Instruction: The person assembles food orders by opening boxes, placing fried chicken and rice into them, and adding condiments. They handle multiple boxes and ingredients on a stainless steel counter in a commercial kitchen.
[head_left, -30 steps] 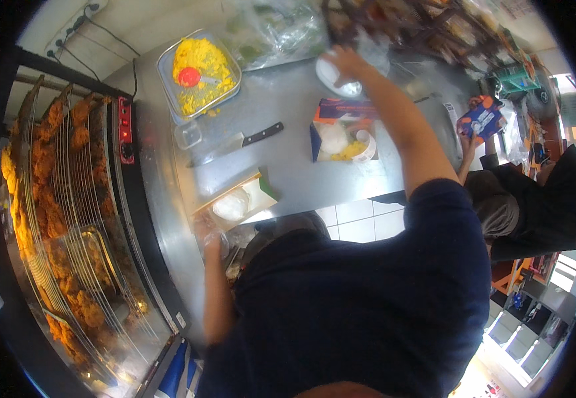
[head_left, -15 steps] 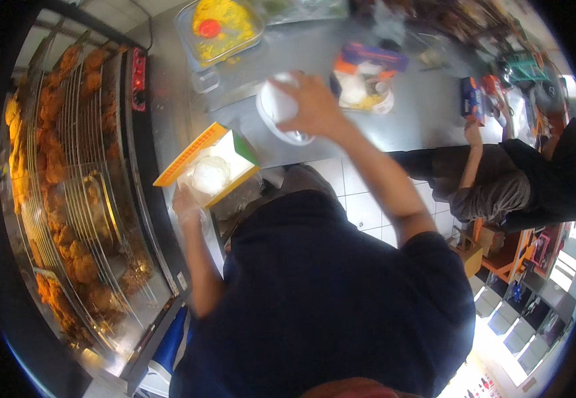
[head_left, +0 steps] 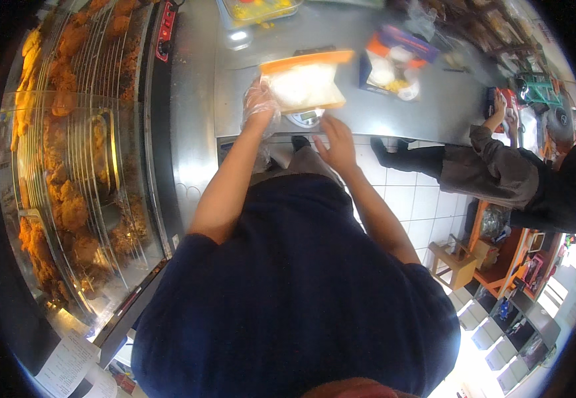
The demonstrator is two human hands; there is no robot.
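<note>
2 hands meet at the box (head_left: 301, 83) above the scale (head_left: 306, 118). My gloved left hand (head_left: 259, 106) pinches its left edge; my right hand (head_left: 336, 142), fingers apart, waits just below. I judge it light, thin-walled card: support the base.

Your left hand (head_left: 259, 106) holds orange-rimmed takeaway box (head_left: 303, 83) w/ white contents; blue-orange carton (head_left: 394, 61) on counter to its right; white paper slips (head_left: 69, 365) bottom-left.
</note>
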